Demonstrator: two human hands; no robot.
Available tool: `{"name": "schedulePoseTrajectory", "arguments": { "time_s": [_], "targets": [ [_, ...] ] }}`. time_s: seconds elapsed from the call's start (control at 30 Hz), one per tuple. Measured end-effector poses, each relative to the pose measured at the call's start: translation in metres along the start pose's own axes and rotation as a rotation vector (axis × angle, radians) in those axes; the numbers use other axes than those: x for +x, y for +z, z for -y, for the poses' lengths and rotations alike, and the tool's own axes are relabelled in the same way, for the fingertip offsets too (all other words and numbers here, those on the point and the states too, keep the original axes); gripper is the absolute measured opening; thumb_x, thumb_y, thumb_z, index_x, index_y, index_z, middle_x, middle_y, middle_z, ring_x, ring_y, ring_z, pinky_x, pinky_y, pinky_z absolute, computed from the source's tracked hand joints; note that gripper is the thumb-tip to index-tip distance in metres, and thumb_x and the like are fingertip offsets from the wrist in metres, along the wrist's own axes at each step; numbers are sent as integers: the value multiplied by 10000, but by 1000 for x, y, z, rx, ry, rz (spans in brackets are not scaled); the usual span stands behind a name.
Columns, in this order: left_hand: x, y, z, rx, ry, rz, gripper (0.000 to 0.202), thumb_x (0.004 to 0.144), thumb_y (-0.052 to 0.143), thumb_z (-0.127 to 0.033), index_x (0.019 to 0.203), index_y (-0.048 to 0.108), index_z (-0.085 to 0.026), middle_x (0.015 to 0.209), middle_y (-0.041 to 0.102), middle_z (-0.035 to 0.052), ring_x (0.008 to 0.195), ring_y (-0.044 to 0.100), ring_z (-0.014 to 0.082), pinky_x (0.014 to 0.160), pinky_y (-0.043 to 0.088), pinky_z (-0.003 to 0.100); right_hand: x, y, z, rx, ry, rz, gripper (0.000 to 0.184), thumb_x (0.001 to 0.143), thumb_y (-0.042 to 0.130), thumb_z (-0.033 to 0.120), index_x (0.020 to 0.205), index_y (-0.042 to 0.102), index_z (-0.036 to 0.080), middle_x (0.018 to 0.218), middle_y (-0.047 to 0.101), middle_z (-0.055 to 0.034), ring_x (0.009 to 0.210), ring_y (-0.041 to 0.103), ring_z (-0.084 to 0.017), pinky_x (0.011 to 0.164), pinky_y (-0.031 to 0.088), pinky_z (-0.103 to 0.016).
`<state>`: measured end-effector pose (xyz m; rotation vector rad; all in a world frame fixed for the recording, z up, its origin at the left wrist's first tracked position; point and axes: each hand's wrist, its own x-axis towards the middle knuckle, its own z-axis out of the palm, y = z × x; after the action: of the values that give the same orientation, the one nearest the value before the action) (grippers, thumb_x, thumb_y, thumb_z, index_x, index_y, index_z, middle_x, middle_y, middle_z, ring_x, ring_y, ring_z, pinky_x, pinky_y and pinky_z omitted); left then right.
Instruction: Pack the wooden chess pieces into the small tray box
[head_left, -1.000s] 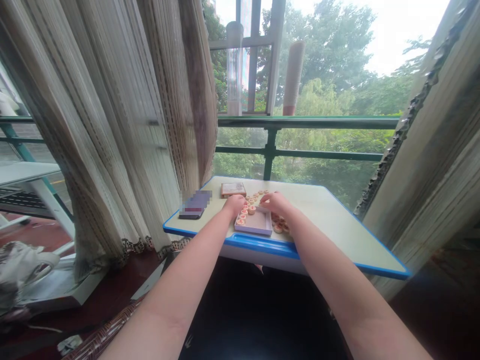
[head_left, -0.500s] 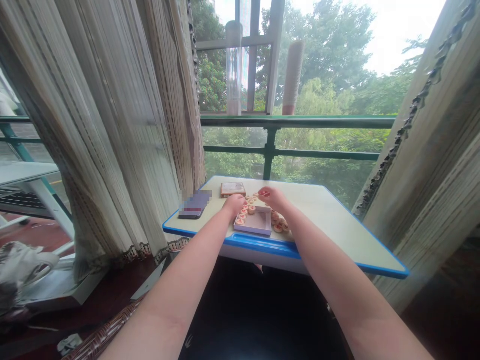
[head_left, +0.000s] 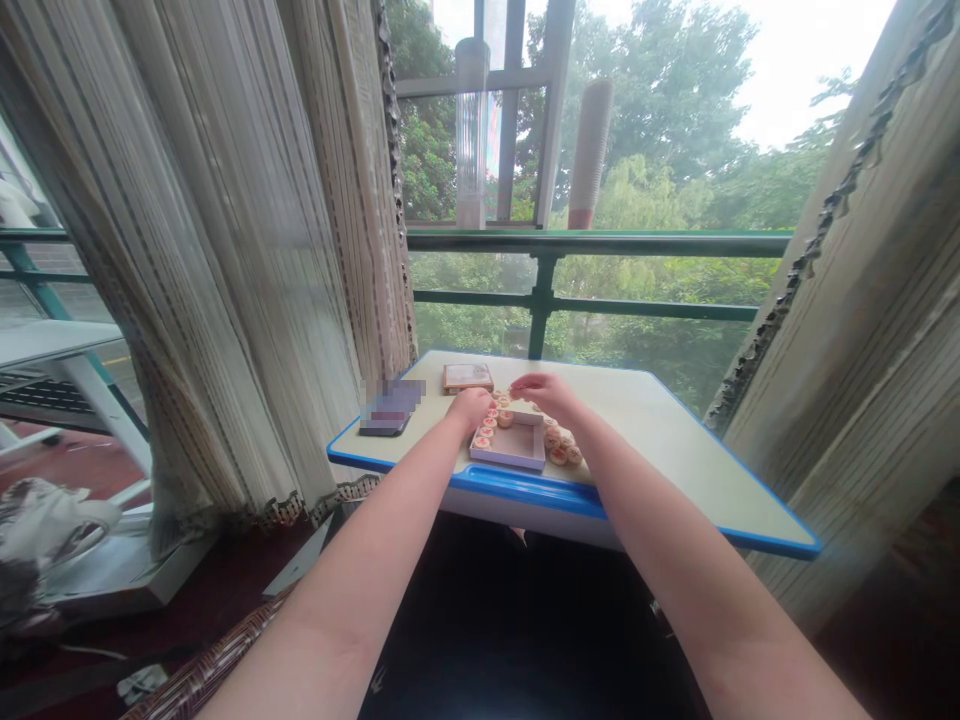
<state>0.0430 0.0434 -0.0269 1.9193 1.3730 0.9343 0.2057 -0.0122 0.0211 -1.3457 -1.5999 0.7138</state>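
Note:
My left hand [head_left: 471,407] rests at the far left corner of a shallow open box [head_left: 507,463], its fingers curled beside the pieces there; what they hold is hidden. Inside the box, round wooden Chinese chess pieces [head_left: 486,432] with red characters line the left side. Beyond the box's far edge, my right hand [head_left: 544,393] reaches leftward with its fingers stretched out. Its fingertips are close to several loose chess pieces [head_left: 503,398] on the table, and I see none clearly gripped. A heap of more pieces [head_left: 561,445] lies against the box's right side, near my right forearm.
The pale table [head_left: 675,440] has a blue rim. A framed flat box [head_left: 467,377] lies at the back left, and a dark, partly blurred flat object [head_left: 391,410] near the left edge. Behind stands a green railing [head_left: 600,243], with curtains [head_left: 300,250] on both sides.
My right hand has shifted slightly left, and its fingers look straighter and flatter than before. The left hand has stayed at the box corner. The whole view has moved a little.

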Motion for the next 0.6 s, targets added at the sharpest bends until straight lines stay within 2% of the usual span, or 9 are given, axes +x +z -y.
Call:
{"name": "schedulePoseTrajectory", "arguments": {
  "time_s": [0.17, 0.4, 0.6],
  "targets": [
    [-1, 0, 0, -1, 4, 2, 207, 688, 442, -195, 692, 645, -155, 662, 621, 28, 664, 535, 143, 614, 403, 238, -3, 0, 5, 27, 18, 10, 183, 629, 602, 169, 787, 683, 126, 739, 693, -64, 644, 571, -124, 507, 392, -202],
    [-2, -1, 0, -2, 7, 5, 219, 691, 432, -186, 695, 649, -152, 665, 629, 35, 659, 542, 148, 622, 413, 246, -4, -2, 7, -11, 31, 42, 182, 675, 543, 171, 785, 680, 125, 776, 706, -66, 680, 604, -128, 569, 449, -199],
    [-1, -1, -1, 4, -1, 4, 221, 705, 436, -182, 705, 654, -144, 682, 636, 39, 686, 552, 153, 637, 419, 249, 0, -2, 3, -70, 62, 6, 221, 698, 529, 161, 856, 680, 133, 803, 707, -59, 653, 603, -121, 489, 415, -174]
  ]
}}
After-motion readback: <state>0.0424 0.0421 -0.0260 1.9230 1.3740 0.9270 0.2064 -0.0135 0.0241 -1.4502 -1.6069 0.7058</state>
